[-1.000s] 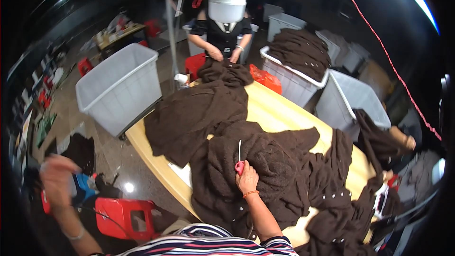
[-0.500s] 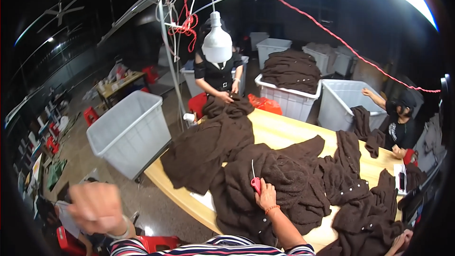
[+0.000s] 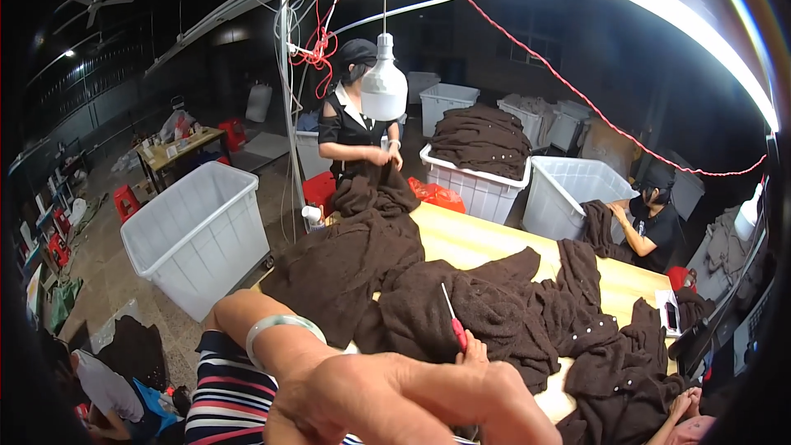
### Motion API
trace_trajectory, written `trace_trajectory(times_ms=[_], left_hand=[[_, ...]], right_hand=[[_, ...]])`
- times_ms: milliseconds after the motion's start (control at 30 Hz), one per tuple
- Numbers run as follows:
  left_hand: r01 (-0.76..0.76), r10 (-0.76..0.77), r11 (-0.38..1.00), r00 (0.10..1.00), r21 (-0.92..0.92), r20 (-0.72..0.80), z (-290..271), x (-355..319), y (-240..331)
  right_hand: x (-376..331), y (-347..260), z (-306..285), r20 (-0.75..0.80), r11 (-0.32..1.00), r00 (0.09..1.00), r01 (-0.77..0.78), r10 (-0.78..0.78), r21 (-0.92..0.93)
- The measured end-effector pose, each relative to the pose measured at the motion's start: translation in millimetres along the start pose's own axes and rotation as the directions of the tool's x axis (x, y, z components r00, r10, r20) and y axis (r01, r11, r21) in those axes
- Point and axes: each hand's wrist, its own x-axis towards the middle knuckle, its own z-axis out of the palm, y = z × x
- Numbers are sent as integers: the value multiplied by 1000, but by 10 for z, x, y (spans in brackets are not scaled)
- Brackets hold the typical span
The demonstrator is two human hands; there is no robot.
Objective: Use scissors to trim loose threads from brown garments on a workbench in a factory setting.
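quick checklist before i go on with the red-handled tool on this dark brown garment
1. Right hand grips the red-handled tool: ok, tip pointing up.
2. Tool tip clear of the dark brown garment: ok, it stands above the cloth.
3. Left hand on the garment: not ok, it is raised close to the camera.
4. View of the work: not ok, the left hand blocks the lower frame.
5. Garment spread flat on the table: not ok, it lies bunched among others.
6. Spot to work on: cannot tell.

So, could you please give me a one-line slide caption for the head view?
Left hand raised close to the camera, right hand holding a red-handled tool over dark brown garments on a wooden table.
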Motion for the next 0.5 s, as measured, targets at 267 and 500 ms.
trace_trajectory(times_ms=[267,500], left_hand=[[24,-34,993,996,-115,-83,-99,-154,52],[25,-34,986,998,-165,-50,-221,-321,85]], right_hand=[[-561,167,-299,-29,920,938,-331,344,207],[-1138,276,-538,-127,894,889,-421,441,153]])
